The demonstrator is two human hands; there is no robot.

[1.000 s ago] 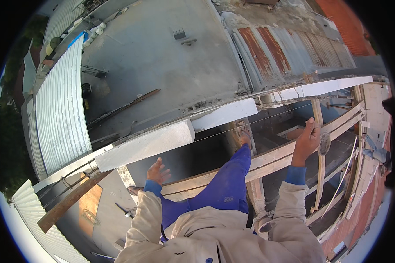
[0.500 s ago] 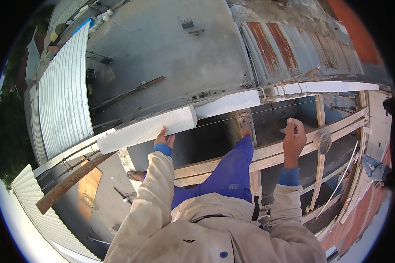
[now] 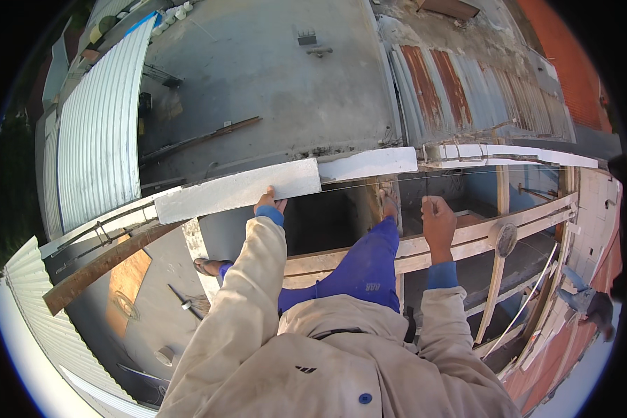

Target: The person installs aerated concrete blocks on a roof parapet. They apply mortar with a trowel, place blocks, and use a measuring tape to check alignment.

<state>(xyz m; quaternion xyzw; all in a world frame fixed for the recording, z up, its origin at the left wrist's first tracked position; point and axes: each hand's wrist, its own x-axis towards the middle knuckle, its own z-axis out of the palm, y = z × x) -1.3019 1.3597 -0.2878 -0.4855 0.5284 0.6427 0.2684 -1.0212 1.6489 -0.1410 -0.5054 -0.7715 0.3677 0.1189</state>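
Observation:
A long white block (image 3: 237,189) lies along the top of the wall in front of me, its right end against a second white block (image 3: 368,164). My left hand (image 3: 270,200) grips its near edge, thumb on the face and fingers at the underside. Raised to the right, my right hand (image 3: 439,226) is closed with fingertips pinched together; whatever they hold is too small to make out. A thin string (image 3: 467,174) runs taut along the near side of the blocks, just above that hand.
My feet straddle an opening, one on a wall top (image 3: 200,254), one on a cross wall (image 3: 387,209). Wooden beams (image 3: 467,242) cross below, a trowel-like round tool (image 3: 503,239) on them. A rusty steel beam (image 3: 104,268) and corrugated sheets (image 3: 97,132) lie left. Another person (image 3: 592,306) is far right.
My right hand has come left and a little lower, still pinched. The held block has turned slightly and its end face no longer shows. My left hand stays on it, and the view has shifted.

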